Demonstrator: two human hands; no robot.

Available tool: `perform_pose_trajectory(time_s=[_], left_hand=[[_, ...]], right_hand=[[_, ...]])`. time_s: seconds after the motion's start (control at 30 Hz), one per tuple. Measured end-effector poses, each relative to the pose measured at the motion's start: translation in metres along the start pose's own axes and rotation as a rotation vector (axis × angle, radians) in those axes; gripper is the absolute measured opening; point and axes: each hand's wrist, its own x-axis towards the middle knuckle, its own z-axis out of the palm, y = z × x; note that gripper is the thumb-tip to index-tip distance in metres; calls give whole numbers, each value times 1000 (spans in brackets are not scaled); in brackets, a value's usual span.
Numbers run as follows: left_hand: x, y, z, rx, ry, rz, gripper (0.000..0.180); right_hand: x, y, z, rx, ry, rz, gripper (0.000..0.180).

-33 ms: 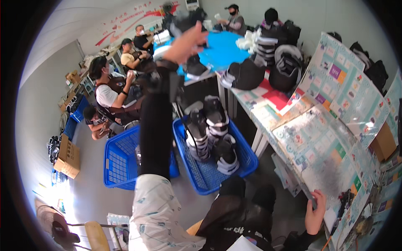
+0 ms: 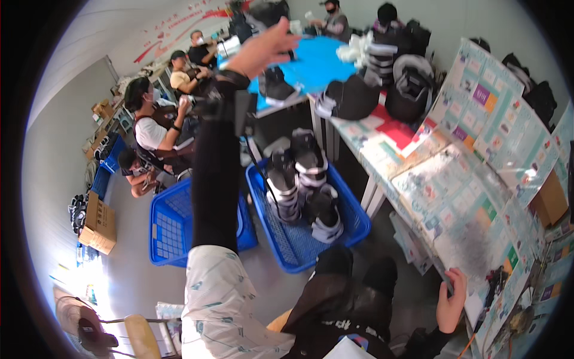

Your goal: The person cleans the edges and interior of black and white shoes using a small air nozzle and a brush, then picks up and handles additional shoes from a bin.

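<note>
My left hand (image 2: pixel 263 49) reaches far forward over the near left part of the blue-topped table (image 2: pixel 320 60). Its fingers are stretched out and I see nothing held in them. Dark shoes (image 2: pixel 269 13) are just beyond it, smeared and partly cut off at the top. Below the hand, a black shoe with a pale sole (image 2: pixel 276 85) lies at the table's near edge. My right hand (image 2: pixel 451 302) rests against the edge of the paper-covered bench (image 2: pixel 445 197), fingers loosely bent and apart, holding nothing visible.
A blue basket (image 2: pixel 292 260) below holds several black-and-white shoes (image 2: pixel 323 212). Another blue basket (image 2: pixel 170 230) is partly behind my left arm. Large black shoes (image 2: pixel 412 90) stand at the bench's far end. Several people sit along the left side and behind the table.
My outstretched left hand sits slightly higher in the picture, and the view has shifted a little. The dark shoes beyond it also appear higher. My right hand stays at the bench edge.
</note>
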Motion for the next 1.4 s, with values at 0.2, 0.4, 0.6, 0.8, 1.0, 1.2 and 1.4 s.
perform_pose_trajectory(time_s=[0.2,0.4,0.6,0.8,1.0,1.2,1.4], left_hand=[[-54,-211,-12,484,9,-290,41],[-287,-573,168,689,-219,-561,29],[-294,-625,322,970,-393,-729,40],[-223,-650,339,1239,-206,-458,43],[-209,-707,329,1143,-215,-503,31],[-217,-682,314,1316,-145,-301,19],[-186,-556,251,1146,150,-69,17]], right_hand=[[8,-4,53,-18,-145,10,26],[20,16,110,-61,-326,-18,25],[24,59,149,-86,-529,-10,40],[13,97,154,-131,-520,-55,24],[18,150,167,-26,-609,-3,25],[32,132,176,5,-615,-14,24],[50,75,186,-2,-615,-114,27]])
